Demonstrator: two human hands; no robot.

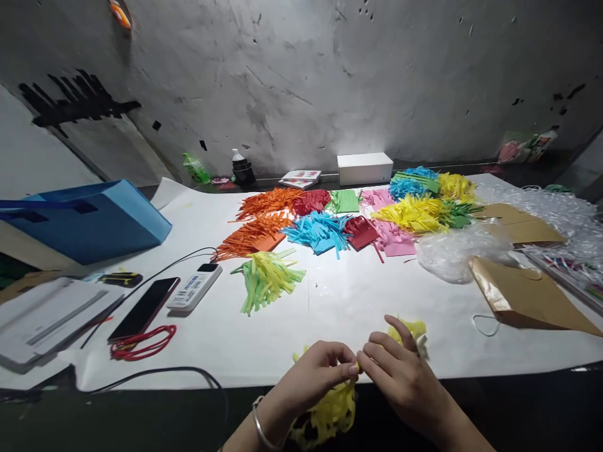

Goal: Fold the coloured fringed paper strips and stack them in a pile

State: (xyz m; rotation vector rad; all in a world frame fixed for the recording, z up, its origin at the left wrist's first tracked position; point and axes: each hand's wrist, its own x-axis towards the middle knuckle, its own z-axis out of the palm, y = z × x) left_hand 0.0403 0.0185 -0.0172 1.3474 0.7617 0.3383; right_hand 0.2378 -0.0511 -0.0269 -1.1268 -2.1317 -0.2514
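Fringe of yellow paper is pinched by the left hand, beside which the right hand is held half-open, its grip unclear.

A rough, scuffed grey wall with jagged black streaks at left rises behind a broad desk covered in white sheeting, pale light brightening the wall's lower middle.

A phone lies by a looped red cable; a white box stands near the wall.
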